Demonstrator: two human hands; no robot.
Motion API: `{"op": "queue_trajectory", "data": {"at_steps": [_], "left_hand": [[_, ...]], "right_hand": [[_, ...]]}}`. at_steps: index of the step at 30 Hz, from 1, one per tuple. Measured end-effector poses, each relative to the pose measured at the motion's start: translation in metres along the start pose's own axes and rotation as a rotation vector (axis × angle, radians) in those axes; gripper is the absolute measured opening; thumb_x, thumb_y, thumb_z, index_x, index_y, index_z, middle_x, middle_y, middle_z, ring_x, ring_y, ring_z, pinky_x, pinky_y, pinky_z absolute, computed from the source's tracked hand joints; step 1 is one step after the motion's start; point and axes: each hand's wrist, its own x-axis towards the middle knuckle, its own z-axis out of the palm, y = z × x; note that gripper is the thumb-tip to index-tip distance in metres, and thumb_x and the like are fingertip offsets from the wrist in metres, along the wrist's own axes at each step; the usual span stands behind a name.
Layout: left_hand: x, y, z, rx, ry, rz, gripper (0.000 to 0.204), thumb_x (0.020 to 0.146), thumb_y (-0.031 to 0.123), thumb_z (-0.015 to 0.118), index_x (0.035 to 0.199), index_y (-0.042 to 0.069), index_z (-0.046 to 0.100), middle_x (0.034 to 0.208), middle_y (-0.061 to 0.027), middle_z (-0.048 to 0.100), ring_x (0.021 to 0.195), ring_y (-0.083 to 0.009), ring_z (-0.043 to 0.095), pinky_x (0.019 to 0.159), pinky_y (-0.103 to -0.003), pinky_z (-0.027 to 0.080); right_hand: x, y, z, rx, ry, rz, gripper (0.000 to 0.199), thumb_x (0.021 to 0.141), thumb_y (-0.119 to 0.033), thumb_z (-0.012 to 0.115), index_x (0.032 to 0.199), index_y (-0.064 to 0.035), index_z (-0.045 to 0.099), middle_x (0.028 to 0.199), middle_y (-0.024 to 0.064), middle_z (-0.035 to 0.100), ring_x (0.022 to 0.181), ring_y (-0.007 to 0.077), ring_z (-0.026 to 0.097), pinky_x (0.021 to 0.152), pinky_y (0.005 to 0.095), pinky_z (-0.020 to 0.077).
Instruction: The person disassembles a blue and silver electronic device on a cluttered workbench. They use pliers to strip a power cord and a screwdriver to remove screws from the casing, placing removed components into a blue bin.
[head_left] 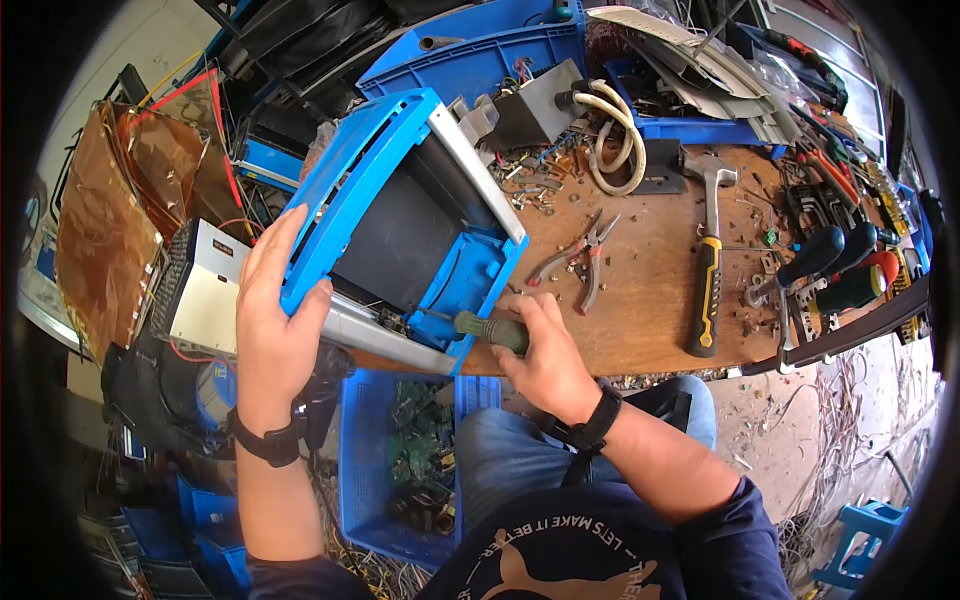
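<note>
A blue plastic frame (420, 110) with silver side rails and a black inner panel stands tilted on the wooden bench. Along its left blue edge lies my left hand (275, 280), fingers on the outside and thumb at the near corner, gripping it. My right hand (545, 350) is wrapped around the green handle of a screwdriver (490, 328). Its shaft points left into the blue lower part of the frame; the tip cannot be made out clearly. Pliers (588, 255) with red-grey handles lie spread just beyond my right hand.
A hammer (708, 250) lies at the bench's right, near several screwdrivers (815, 255) in a rack. Loose screws and scraps dot the wooden bench (640, 330). Below, a blue crate (352, 450) holds green circuit boards. At the back are a blue bin (480, 60) and a coiled pale cable (635, 150).
</note>
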Motion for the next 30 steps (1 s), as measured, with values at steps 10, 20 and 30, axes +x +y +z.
{"op": "queue_trajectory", "data": {"at_steps": [10, 20, 30], "left_hand": [[0.000, 0.001, 0.001, 0.010, 0.003, 0.003, 0.062, 0.074, -0.004, 0.060, 0.135, 0.001, 0.050, 0.134, -0.0194, 0.051, 0.124, -0.0326, 0.049, 0.105, -0.039, 0.038], [0.001, 0.001, 0.001, 0.006, 0.007, -0.002, 0.062, 0.074, -0.004, 0.059, 0.135, 0.001, 0.050, 0.134, -0.0199, 0.051, 0.124, -0.0330, 0.049, 0.105, -0.039, 0.038], [0.001, 0.004, 0.000, -0.012, 0.000, -0.010, 0.061, 0.074, -0.004, 0.059, 0.134, 0.000, 0.050, 0.133, -0.0198, 0.051, 0.123, -0.0327, 0.050, 0.105, -0.038, 0.038]], "right_hand": [[0.005, -0.008, -0.009, -0.048, -0.133, 0.404, 0.049, 0.084, -0.020, 0.071, 0.121, 0.0053, 0.049, 0.100, 0.0223, 0.056, 0.092, 0.0377, 0.059, 0.084, 0.0404, 0.0479], [-0.002, -0.003, 0.001, -0.029, 0.051, 0.163, 0.040, 0.080, -0.009, 0.069, 0.116, -0.0001, 0.052, 0.104, 0.0210, 0.055, 0.098, 0.0385, 0.055, 0.086, 0.0421, 0.0460], [-0.005, -0.008, -0.020, -0.231, -0.088, -0.176, 0.029, 0.083, -0.008, 0.064, 0.111, -0.0041, 0.056, 0.102, 0.0194, 0.055, 0.096, 0.0432, 0.056, 0.081, 0.0480, 0.0474]]}}
